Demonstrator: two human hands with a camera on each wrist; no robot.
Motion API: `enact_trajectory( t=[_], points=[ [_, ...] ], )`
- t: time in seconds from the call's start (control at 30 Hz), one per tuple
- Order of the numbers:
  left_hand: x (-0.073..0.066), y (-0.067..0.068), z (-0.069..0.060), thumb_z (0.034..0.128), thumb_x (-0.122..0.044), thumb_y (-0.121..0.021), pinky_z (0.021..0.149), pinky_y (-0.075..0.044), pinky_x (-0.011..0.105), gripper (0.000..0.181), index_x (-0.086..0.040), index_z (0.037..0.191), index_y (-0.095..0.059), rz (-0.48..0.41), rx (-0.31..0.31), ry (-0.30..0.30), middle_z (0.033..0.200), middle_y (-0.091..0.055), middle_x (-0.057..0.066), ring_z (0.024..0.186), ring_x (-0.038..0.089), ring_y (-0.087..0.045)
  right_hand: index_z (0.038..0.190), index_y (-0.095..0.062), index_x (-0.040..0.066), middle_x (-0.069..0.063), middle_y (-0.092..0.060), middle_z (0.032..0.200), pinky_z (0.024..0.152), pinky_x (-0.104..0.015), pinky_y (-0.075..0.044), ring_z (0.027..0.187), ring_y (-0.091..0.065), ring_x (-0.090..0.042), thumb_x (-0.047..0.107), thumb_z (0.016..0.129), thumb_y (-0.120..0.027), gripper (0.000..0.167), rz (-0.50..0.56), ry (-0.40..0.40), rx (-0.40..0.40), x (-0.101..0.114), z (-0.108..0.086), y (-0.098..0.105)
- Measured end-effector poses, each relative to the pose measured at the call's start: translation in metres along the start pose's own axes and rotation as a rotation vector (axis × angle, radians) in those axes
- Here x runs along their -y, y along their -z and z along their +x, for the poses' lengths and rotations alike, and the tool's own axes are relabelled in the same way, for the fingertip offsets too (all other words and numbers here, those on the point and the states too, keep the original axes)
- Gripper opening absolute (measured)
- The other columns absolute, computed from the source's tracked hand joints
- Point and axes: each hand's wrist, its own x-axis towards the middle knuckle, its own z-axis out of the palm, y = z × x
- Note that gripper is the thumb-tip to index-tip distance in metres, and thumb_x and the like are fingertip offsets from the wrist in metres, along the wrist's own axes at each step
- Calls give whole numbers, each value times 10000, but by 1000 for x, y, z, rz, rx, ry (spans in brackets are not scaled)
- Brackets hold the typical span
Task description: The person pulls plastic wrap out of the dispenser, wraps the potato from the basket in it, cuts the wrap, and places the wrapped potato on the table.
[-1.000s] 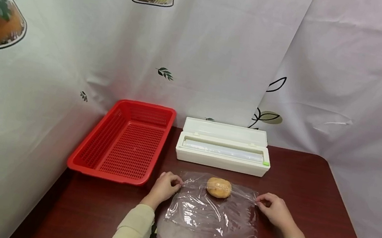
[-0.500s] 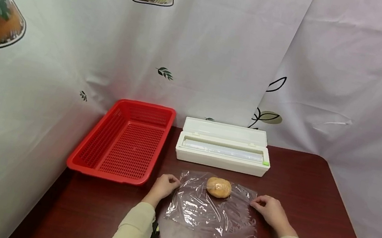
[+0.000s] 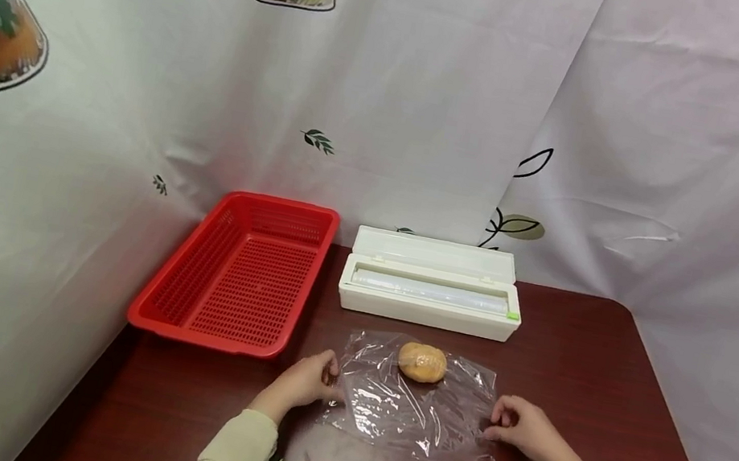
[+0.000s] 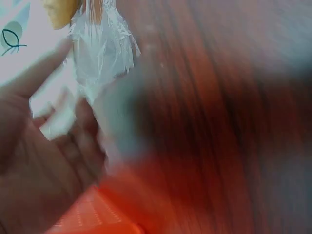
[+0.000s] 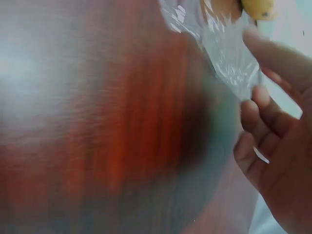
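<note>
A sheet of clear cling film lies wrinkled on the table in the head view. A rounded yellow potato sits near its far edge, with film over it. My left hand is at the film's left edge, its thumb apart from the loosely bent fingers in the left wrist view. At the right edge is my right hand. In the right wrist view, a gap shows between its thumb and bent fingers, beside the film. Neither hand visibly pinches the film.
Behind the potato stands a white cling film dispenser, lid raised, with a roll inside and a green cutter at its right end. A red plastic basket stands at the left. A printed white curtain hangs behind the dark red table.
Both hands first reached the film's upper corners, the right shifting slightly inward. Now both have come down its sides towards me, with thumbs spread from the fingers. The potato stays in place.
</note>
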Motion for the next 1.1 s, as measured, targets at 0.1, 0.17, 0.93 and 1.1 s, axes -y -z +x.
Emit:
enact_trajectory(
  t=[0.1,0.17,0.93,1.1],
  points=[
    [0,1,-6,595,-137,-858,627,-377,257,418,-61,830,-520,13,100,-171,735,-479,28,706,134,-433,764,-564,146,54,-431,704,571,-229,-343,660,-403,-48,252,674,-812,285,30,132,91,0,-11,-3],
    [1,1,-9,557,-145,-871,659,-375,257,419,-90,807,-539,61,138,-214,748,-467,8,755,147,-425,770,-566,162,60,-418,715,586,-231,-330,688,-388,-55,282,647,-823,309,25,160,127,1,-17,-4],
    [10,-2,-11,778,-60,-656,729,-421,258,62,-93,751,-611,-195,-6,-213,796,-489,-51,787,89,-481,711,-583,151,21,-490,787,583,-219,-404,699,-468,-76,5,737,-711,196,172,246,22,6,-22,10],
    [-22,14,-8,812,5,-621,764,-423,301,36,9,808,-586,-428,-151,-115,870,-527,58,821,146,-505,750,-598,113,-104,-550,923,640,-210,-443,800,-511,-67,11,796,-681,139,269,124,-50,10,-9,20]
  ],
)
